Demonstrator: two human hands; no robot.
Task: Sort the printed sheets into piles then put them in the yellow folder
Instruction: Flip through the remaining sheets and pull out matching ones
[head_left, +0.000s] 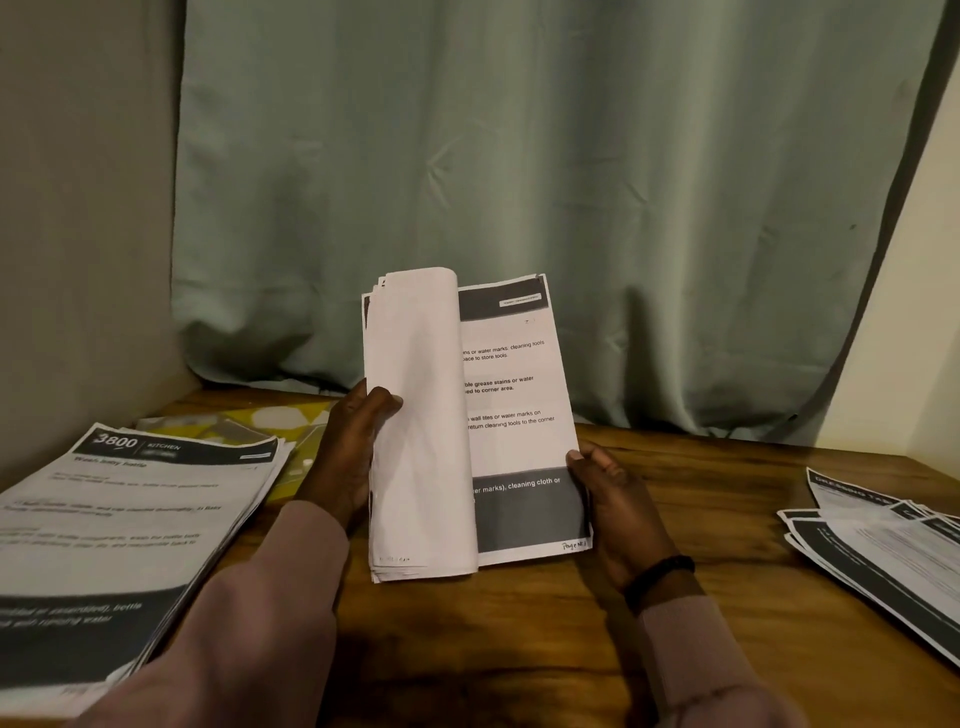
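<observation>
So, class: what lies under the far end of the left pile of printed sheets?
A yellow folder shows past the left pile, partly beneath it. How far under it reaches is covered.

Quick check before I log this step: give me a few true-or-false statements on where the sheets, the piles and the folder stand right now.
1. Both hands hold the sheaf of printed sheets. True: left hand grips the folded-back pages, right hand the lower right corner.
2. The yellow folder lies open on top of the piles. False: it lies partly under the left pile.
3. A second pile lies at the right on the wooden table. True.
4. The left pile's top sheet is blank. False: it is headed "3800 KITCHEN".
</observation>
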